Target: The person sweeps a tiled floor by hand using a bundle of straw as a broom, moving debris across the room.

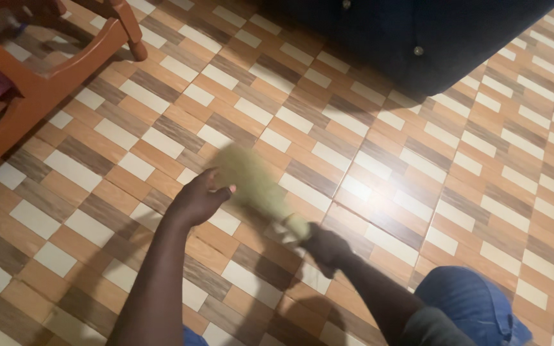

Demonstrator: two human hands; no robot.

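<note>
The right hand (pixel 328 247) was clamped on a blurred green hand broom (pixel 251 179), the left hand's (pixel 200 198) fingers loosely apart beside its bristles, over open tiled floor (pixel 469 173) right of a wooden chair (pixel 46 77).

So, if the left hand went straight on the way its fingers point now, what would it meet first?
The left hand points right and slightly up, so it would most likely meet the blurred green brush held by the right hand. They look almost touching, though motion blur hides the gap.
</note>
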